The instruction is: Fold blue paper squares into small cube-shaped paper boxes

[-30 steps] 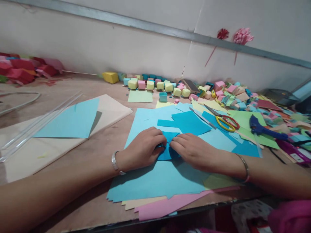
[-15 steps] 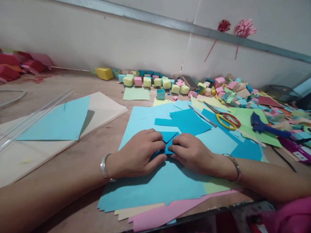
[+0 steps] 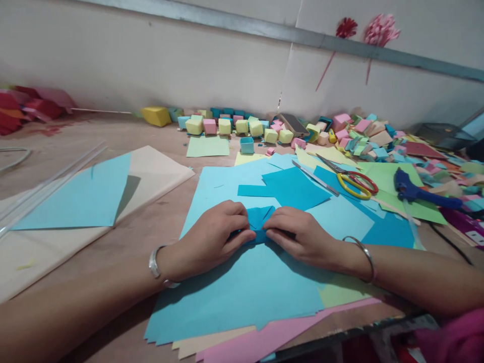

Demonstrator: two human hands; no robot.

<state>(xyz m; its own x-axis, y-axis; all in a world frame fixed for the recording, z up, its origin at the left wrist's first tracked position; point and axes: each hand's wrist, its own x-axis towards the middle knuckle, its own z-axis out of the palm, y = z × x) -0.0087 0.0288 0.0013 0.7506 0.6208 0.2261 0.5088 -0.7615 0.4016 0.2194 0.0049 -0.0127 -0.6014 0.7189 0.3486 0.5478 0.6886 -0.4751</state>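
Observation:
A small piece of blue paper with creased flaps lies between my two hands, its near edge folded up. My left hand pinches its left end, thumb in front and fingers behind. At the right end my right hand grips it the same way. Beneath is a stack of light blue sheets. Just beyond the hands lie a larger blue sheet and a narrow blue strip. Part of the folded piece is hidden by my fingers.
Scissors, a silver pen-like tool and a blue glue gun lie to the right. Small paper boxes line the wall, with one blue box nearer. Clear strips cross sheets at left.
The near edge of the blue paper has been turned up into a fold. My fingers have shifted to pinch it at both ends. The view has shifted slightly.

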